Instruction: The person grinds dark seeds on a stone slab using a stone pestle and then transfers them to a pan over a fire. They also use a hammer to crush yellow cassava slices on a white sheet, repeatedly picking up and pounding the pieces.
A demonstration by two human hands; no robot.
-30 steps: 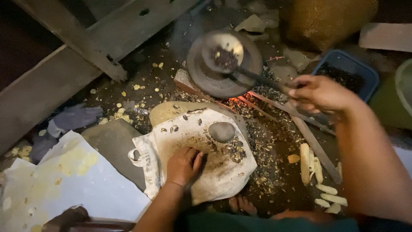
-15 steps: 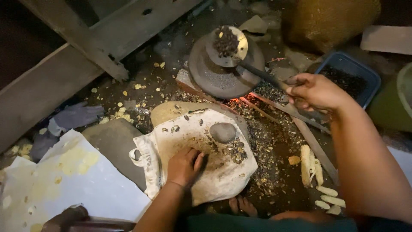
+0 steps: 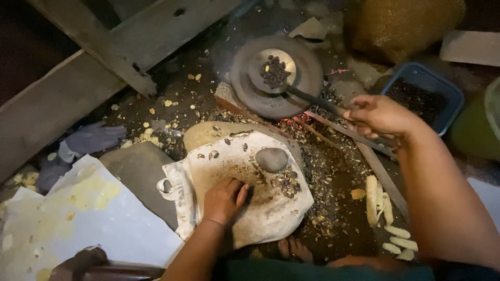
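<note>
Right hand (image 3: 377,115) grips long dark ladle (image 3: 291,86) of seeds over round black pan (image 3: 276,77); left hand (image 3: 225,199), fingers curled, presses white cloth sack (image 3: 260,218) below pan.

The left hand (image 3: 225,200) lies near, palm down with fingers curled loosely and its forearm running straight back, while the right hand (image 3: 382,116) reaches farther to the right, fingers closed in a tight grip, arm bent.
</note>
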